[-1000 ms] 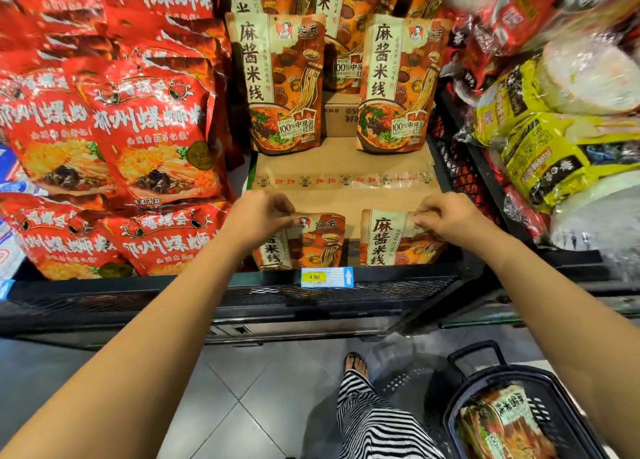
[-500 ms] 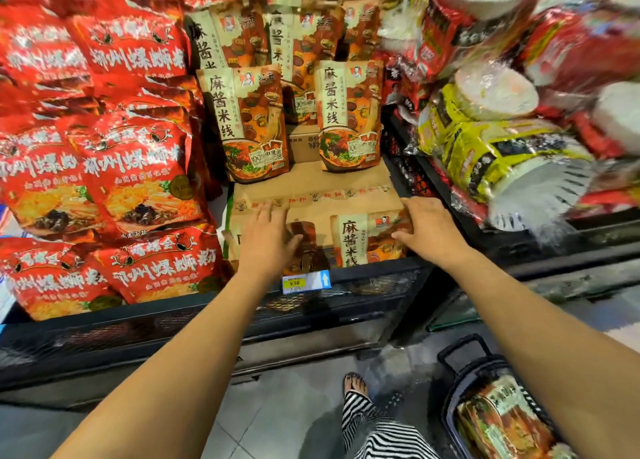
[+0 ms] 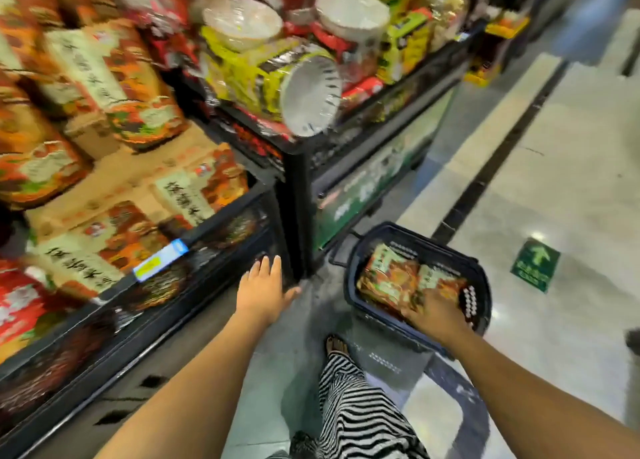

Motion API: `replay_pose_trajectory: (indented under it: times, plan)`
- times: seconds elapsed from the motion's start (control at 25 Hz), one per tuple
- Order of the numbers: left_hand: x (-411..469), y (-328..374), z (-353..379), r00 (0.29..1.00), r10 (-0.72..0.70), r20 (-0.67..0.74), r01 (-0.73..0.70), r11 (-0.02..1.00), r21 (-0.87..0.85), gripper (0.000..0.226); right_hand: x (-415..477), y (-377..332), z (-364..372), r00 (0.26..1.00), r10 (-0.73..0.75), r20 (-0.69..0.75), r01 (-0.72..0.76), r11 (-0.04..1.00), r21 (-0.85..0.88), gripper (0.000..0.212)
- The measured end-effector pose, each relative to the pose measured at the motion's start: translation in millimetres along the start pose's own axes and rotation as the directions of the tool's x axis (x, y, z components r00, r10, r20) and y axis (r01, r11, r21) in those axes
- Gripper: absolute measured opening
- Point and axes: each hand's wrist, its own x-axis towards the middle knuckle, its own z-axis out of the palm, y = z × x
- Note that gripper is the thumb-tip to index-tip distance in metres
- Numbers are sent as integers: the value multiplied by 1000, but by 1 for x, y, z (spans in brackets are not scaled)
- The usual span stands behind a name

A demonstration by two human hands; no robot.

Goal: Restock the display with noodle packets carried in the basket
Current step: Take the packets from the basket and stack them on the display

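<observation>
Nearest you, at bottom centre, is your striped trouser leg (image 3: 353, 406). Just above it your left hand (image 3: 265, 290) is flat, fingers straight and slightly spread, by the black display rack (image 3: 221, 230). Right of centre, your right hand (image 3: 434, 315) lies on the noodle packets (image 3: 388, 275) in the basket (image 3: 381, 232) (whether it pinches one, I cannot tell), and farther off at centre left the shelved packets (image 3: 194, 192) lie behind a price tag (image 3: 161, 259).

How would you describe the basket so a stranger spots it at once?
Find the black display on the pale floor. At its corner, beside the striped leg, stands the basket. It is the only dark blue tub, with orange packets inside and the right hand in it.
</observation>
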Motion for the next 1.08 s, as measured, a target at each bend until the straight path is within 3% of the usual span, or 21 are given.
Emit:
replay_pose_trajectory:
  times: [0.2, 0.36, 0.44, 0.6, 0.8, 0.92, 1.08]
  plan:
    - [33, 94, 34, 965, 163, 207, -174, 984, 37, 85, -25, 103, 23, 938, 340, 63, -344, 898, 273, 77]
    - [75, 166, 54, 914, 236, 331, -268, 962, 53, 85, -10, 155, 32, 865, 464, 191, -502, 789, 355, 78]
    - [107, 202, 65, 883, 235, 405, -272, 962, 34, 85, 11, 175, 24, 836, 497, 232, -548, 749, 372, 69]
    - [185, 260, 97, 840, 211, 500, -241, 971, -4, 81, 80, 209, 11, 805, 512, 299, -592, 721, 360, 50]
    - [287, 302, 149, 842, 189, 505, -212, 977, -11, 66, 192, 235, 29, 797, 472, 378, -602, 679, 420, 62]
    - [350, 296, 209, 852, 65, 519, -65, 998, -18, 73, 271, 252, 61, 783, 456, 423, -618, 646, 448, 58]
    - [398, 283, 276, 836, -58, 546, 67, 998, 4, 91, 348, 276, 110, 730, 548, 409, -682, 540, 494, 81]
